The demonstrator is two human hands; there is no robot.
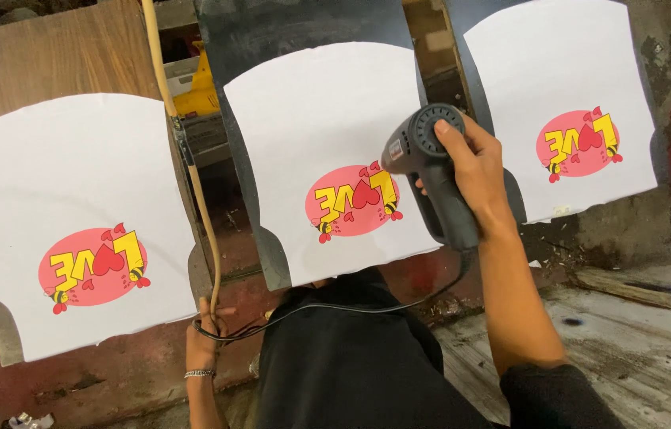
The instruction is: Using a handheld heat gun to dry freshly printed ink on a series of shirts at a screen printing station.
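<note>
My right hand (472, 171) grips a dark grey heat gun (429, 171) by its handle, the nozzle aimed down at the middle white fabric panel (316, 119). The gun hovers just right of that panel's print, a pink oval with yellow shapes and red hearts (351, 202). Its black cord (327, 306) loops down across my dark clothing to my left hand (204, 330). That hand, with a bracelet at the wrist, is closed around the cord and a thin tan pole (192, 183) near the bottom of the view.
Three dark boards stand side by side, each with a white panel carrying the same print: left panel (73, 175), middle, and right panel (566, 71). A yellow object (196, 91) sits behind the gap. Weathered wooden planks (629, 326) lie at right.
</note>
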